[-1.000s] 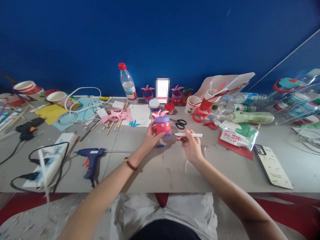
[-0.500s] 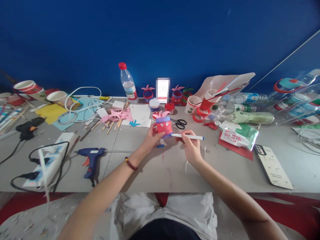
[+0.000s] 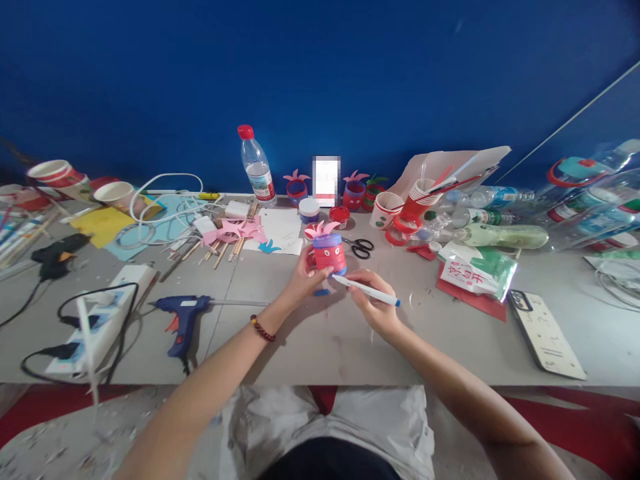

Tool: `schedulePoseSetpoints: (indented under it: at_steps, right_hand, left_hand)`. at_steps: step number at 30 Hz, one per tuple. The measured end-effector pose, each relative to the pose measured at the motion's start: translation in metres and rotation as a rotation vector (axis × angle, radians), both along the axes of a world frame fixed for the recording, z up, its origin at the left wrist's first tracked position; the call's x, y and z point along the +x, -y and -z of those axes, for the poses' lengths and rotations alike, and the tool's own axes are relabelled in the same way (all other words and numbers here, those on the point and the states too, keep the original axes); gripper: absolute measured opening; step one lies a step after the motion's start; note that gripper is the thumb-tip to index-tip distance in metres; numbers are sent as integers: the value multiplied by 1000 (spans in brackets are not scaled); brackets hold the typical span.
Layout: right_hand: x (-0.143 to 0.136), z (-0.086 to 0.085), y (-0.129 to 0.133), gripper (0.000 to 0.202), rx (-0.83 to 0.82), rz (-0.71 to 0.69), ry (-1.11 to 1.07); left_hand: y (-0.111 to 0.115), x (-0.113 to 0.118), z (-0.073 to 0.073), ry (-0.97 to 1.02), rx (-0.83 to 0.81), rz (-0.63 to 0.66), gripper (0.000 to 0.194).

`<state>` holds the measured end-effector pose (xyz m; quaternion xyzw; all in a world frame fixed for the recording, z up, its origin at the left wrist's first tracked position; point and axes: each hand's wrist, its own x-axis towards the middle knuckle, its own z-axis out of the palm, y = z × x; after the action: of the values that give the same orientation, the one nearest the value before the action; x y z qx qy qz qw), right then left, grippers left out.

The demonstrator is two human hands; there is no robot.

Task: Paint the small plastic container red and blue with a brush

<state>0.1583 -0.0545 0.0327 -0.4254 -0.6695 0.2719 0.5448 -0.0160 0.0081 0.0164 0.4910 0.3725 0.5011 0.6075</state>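
Nearest you on the table (image 3: 300,360), a phone (image 3: 547,337) lies off to your right and a blue glue gun (image 3: 187,320) to your left. Your right hand (image 3: 377,303) has its fingers closed around 1 white marker (image 3: 374,291), blue end towards your right. A small blue cap (image 3: 321,292) lies between your hands. Your left hand (image 3: 301,279) grips the red-and-blue cup (image 3: 330,259) by its side, straight ahead of you; it shows 2 white eyes and pink leaves. The marker's tip is at the cup's lower edge; you cannot tell whether they touch. Beyond it, to the right, lie black scissors (image 3: 361,249). Farther back, 2 pink-leaved pots (image 3: 353,192) and 1 red-capped bottle (image 3: 258,177) stand near the blue wall (image 3: 320,80).
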Motion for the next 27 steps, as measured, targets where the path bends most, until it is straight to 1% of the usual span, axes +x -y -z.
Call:
schedulePoseSetpoints:
  at_steps: [3,6,9,12,14,17,18,20,24,27]
  right_hand:
    - [1,6,0,20,117,30,57]
    - [2,16,0,32,189,49,23]
    - [0,23,0,34,192,20,-57]
    - [-4,26,1,35,182,1,-176]
    - [-7,27,2,31,168,20,-210]
    - [-10,28,1,13,160,67,-171]
    - [-11,28,0,12,155,75,-156]
    - [-12,28,-2,20,114,93,-131]
    - [-11,27,-8,32,-110,115,-57]
    - [-10,28,-10,37,-235,74,-16]
  left_hand:
    - [-4,-3,8,-26,48,-14,73]
    - [-6,-4,13,-69,78,-38,71]
    - [-8,-6,17,-119,138,-63,70]
    - [-11,-8,17,-81,192,-87,71]
    - [-14,-11,15,-31,196,-94,67]
    - [-17,-15,13,42,163,-122,62]
    - [-18,-15,12,68,153,-129,61]
    - [-20,-16,11,109,135,-139,62]
    - [-21,-16,10,149,112,-127,64]
    - [-20,-16,8,172,107,-125,65]
